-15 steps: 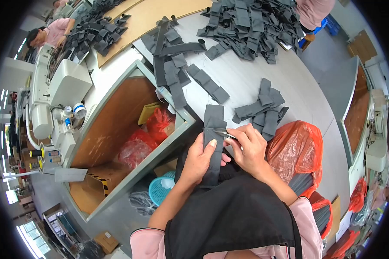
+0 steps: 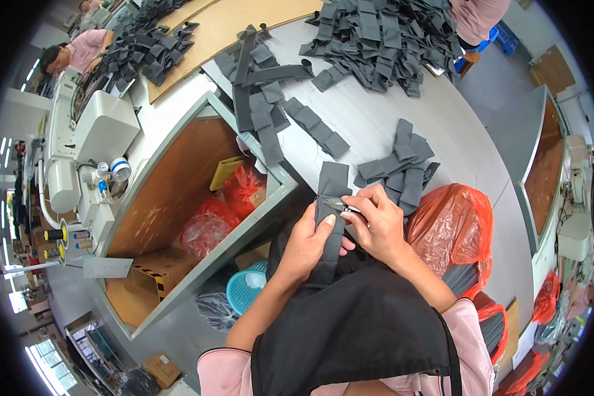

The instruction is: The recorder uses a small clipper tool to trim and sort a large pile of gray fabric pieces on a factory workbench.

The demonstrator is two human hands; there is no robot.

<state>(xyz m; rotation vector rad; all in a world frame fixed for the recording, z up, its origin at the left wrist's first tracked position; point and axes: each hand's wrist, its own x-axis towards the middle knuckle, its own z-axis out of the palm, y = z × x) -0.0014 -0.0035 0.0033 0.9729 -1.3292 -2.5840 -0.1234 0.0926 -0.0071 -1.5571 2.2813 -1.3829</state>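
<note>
Left hand grips dark grey fabric strip from below, thumb pressed on its face. Right hand pinches small metal snips against strip's right edge. Strip hangs upright over edge of grey table, above black apron. Small stack of like strips just beside right hand; orange plastic bag near right wrist.

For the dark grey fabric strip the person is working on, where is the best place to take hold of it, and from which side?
Grip the dark grey fabric strip at its free upper end, coming from the table side. It lies flat and uncovered there, while the left hand covers its lower half and the right hand works its right edge.
</note>
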